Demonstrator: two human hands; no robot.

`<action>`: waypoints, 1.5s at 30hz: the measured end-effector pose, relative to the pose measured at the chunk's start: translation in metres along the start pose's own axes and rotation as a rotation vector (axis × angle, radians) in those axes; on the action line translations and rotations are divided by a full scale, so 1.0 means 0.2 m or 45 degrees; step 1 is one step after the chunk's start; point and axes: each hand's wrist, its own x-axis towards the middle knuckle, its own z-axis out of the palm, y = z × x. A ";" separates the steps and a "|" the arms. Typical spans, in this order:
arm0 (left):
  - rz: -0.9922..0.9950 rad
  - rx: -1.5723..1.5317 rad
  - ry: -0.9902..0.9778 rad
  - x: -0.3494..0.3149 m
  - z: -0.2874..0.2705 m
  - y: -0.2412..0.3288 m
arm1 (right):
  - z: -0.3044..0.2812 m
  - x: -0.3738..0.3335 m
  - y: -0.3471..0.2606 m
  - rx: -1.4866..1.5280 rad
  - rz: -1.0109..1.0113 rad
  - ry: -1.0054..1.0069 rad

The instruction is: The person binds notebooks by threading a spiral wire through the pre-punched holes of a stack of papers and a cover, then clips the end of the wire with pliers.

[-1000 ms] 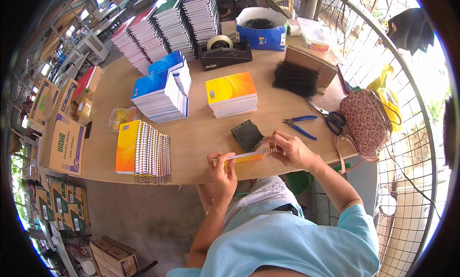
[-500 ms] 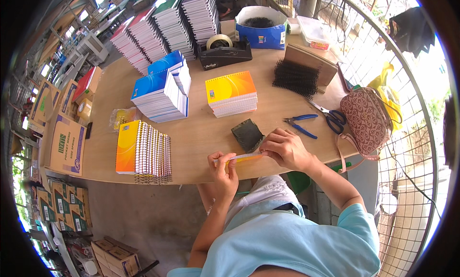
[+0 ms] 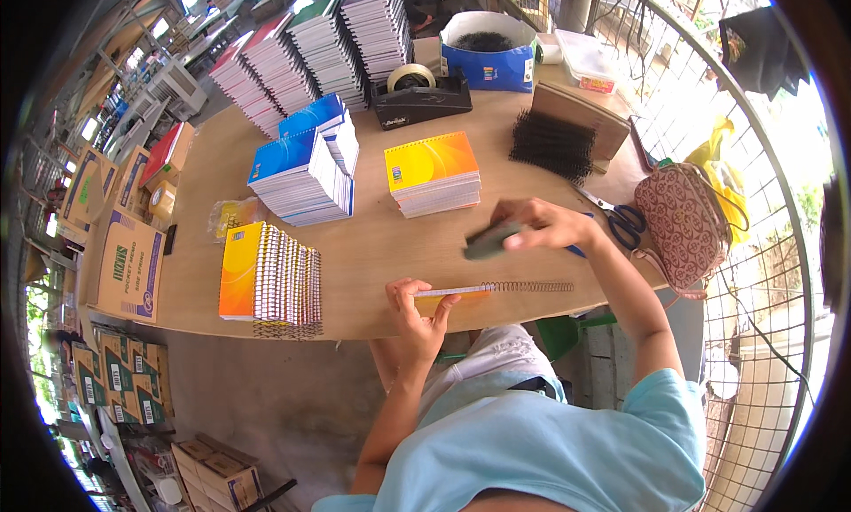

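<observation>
My left hand grips the near end of an orange notebook lying at the table's front edge, with a wire spiral running along its spine. My right hand is lifted above the table and holds a small dark block. Blue-handled pliers lie partly hidden under that hand, next to scissors.
Stacks of orange notebooks, blue notebooks and spiral-bound ones sit on the wooden table. Further back: a tape dispenser, black binding combs, a blue box. A patterned bag sits at right.
My right hand has left the notebook's spiral end, picked up the dark block from the table and raised it. The left hand still holds the notebook.
</observation>
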 end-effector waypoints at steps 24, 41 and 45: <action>-0.021 -0.109 -0.072 -0.01 0.05 -0.02 | 0.17 -0.02 -0.06 -0.151 0.345 0.214; -0.156 -0.194 -0.147 -0.01 0.03 0.00 | 0.25 0.09 -0.09 -0.085 0.236 0.237; -0.565 -1.089 -0.023 0.01 -0.06 -0.08 | 0.26 0.10 -0.13 0.245 0.221 0.361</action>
